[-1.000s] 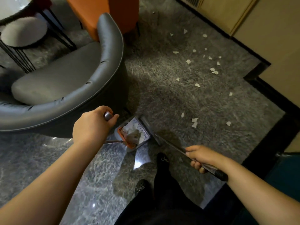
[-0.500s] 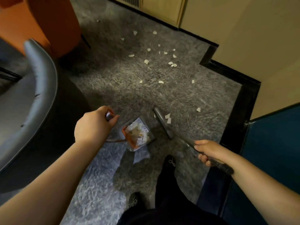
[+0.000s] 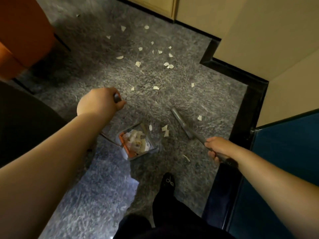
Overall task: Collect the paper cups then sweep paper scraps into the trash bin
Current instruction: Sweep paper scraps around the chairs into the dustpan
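Chair gone; dustpan [image 3: 138, 144] handle blurred.

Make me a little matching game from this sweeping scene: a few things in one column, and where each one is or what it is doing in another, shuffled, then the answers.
Things:
1. left hand
2. right hand
3. dustpan
4. scattered paper scraps

Places or states:
A. lying on the grey carpet towards the wall
B. grips the broom handle
C. holds a pile of paper pieces
D. grips the top of the dustpan's long handle

Pairs: 1-D, 2-B, 3-C, 4-A
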A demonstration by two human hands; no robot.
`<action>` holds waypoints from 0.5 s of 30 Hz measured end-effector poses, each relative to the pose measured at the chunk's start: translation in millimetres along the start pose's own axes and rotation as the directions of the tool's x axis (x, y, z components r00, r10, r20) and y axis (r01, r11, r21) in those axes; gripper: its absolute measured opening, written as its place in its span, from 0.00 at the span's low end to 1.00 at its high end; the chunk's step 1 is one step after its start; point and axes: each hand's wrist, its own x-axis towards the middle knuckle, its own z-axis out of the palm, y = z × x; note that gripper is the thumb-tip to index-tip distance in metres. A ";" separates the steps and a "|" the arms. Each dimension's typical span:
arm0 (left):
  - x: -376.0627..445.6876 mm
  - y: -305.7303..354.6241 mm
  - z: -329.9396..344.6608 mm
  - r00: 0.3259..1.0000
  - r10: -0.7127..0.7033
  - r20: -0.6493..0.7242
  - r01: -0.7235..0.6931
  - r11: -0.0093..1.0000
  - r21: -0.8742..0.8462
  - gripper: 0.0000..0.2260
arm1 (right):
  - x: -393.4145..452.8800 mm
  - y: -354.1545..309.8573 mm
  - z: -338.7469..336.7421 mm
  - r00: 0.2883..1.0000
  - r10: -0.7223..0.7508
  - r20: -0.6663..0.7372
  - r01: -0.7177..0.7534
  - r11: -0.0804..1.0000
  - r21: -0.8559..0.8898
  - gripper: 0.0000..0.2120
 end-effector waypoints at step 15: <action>28.3 -6.5 3.5 0.995 0.089 -0.036 -0.088 0.995 0.045 0.10 | -8.5 -42.2 91.9 0.987 -0.039 0.155 0.083 0.954 -0.289 0.18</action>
